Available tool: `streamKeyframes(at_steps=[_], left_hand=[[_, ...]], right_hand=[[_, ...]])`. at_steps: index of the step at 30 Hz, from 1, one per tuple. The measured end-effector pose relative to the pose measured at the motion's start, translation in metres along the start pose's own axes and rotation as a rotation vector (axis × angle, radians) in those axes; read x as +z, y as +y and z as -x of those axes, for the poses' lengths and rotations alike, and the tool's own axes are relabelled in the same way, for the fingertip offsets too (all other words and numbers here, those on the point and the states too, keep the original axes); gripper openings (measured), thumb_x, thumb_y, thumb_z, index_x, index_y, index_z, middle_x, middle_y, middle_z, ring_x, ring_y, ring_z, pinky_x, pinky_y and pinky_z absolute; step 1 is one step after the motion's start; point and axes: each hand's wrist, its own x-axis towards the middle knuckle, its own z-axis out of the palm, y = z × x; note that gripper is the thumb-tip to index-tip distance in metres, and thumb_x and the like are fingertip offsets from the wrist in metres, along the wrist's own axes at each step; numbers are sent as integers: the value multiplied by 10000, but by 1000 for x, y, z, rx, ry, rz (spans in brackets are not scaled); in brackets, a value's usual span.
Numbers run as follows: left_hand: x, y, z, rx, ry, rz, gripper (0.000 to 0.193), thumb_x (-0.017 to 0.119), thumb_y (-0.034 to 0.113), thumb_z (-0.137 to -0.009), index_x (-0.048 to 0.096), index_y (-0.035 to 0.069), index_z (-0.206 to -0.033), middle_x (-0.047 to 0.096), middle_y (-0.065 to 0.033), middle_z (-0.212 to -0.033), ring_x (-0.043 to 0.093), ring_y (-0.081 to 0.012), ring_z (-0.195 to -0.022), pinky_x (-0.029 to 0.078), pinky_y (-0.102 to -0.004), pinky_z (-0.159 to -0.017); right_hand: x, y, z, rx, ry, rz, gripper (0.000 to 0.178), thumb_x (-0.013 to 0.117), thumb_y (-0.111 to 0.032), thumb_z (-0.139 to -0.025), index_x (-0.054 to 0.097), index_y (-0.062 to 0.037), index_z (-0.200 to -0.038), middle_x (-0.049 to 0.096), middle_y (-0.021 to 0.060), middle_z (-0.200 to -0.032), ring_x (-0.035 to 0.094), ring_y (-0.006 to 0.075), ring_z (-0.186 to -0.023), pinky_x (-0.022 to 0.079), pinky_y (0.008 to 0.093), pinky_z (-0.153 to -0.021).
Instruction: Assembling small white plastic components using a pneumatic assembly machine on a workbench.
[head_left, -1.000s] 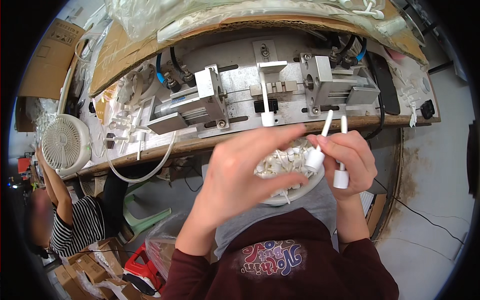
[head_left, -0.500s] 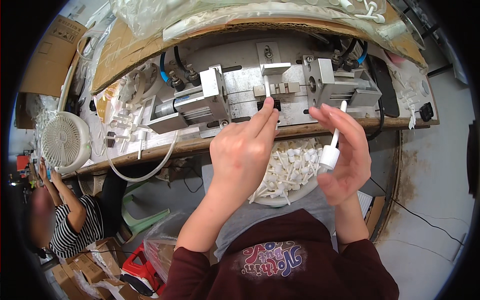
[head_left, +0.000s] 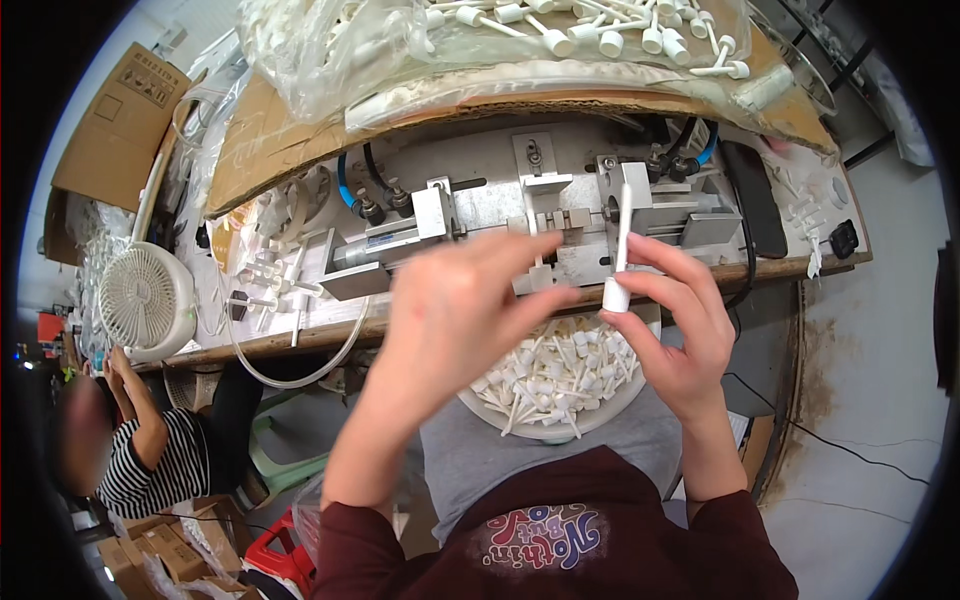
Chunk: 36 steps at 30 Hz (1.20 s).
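**Left hand [head_left: 455, 310] now spread beside the fixture rod [head_left: 529, 214]; right hand [head_left: 690, 335] has stood its white capped rod [head_left: 624, 245] up**

Half a second back, left fingertips were on the fixture rod and the other piece sat tilted in loose right fingers.

From where I'm standing, nearest the wearer: maroon top [head_left: 545, 585], grey trousers [head_left: 455, 455]. White bowl [head_left: 604, 424] on the lap, below and between the hands, heaped with loose capped rods [head_left: 560, 375].

Left: thumb and fingers wide apart, motion-blurred, nothing seen in the gap. Can't tell if the index finger touches the fixture rod behind it. Right: thumb and fingers narrow on the cap, stem pointing away from the wearer.

Just past the hands, bench edge [head_left: 690, 282]. Fixture rod sits in the middle of the fixture, beyond the left fingertips. Metal cylinder unit ahead of each hand: left unit [head_left: 433, 210], right unit [head_left: 635, 188]. Black phone [head_left: 752, 200] beyond and right of the right hand. More white parts [head_left: 265, 282] left of the left hand, then white fan [head_left: 148, 300].

Farther out, ahead of both hands: cardboard sheet [head_left: 290, 150], clear bag [head_left: 340, 60] with more capped rods. Far left of the left hand, co-worker in striped top [head_left: 165, 455].
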Motion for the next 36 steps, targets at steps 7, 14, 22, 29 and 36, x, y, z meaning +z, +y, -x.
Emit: streamKeyframes(at_steps=[7,14,22,29,36], left_hand=[[-41,-38,-119,255,423,-248,155,683,138,-829,727,77,-965,704,-101,-889,671,-282,-841,521,-376,-772],[-40,-75,-176,-179,-6,-344,202,654,122,-825,729,88,-1010,700,-125,-1037,651,-299,-968,492,-373,-885],[-37,-67,-151,125,200,-375,182,691,167,-841,719,51,-980,707,-90,-1009,679,-227,-861,520,-330,-760],[-45,-5,-99,38,380,100,168,723,132,-852,710,8,-964,694,-28,-962,661,-103,-855,521,-238,-648],[-36,-3,-54,157,289,326,299,734,-80,-766,690,-41,-1060,578,-128,-1238,642,-141,-935,597,-259,-793]], right_hand=[[22,0,-11,-148,-254,314,241,719,-83,-726,633,-25,-944,660,115,-1203,638,187,-651,501,294,-602],[32,6,-17,-247,-231,362,195,636,-64,-742,656,-23,-932,682,122,-1164,600,119,-577,429,258,-606],[30,9,-10,-296,-234,407,228,648,-72,-750,678,14,-959,672,166,-1168,556,101,-531,420,246,-570],[38,6,-3,-272,-220,455,268,735,-89,-716,666,-7,-962,672,147,-1187,539,125,-523,425,242,-547],[44,4,-15,-260,-295,443,243,695,-83,-729,659,-5,-957,682,138,-1158,549,144,-523,436,255,-559]])
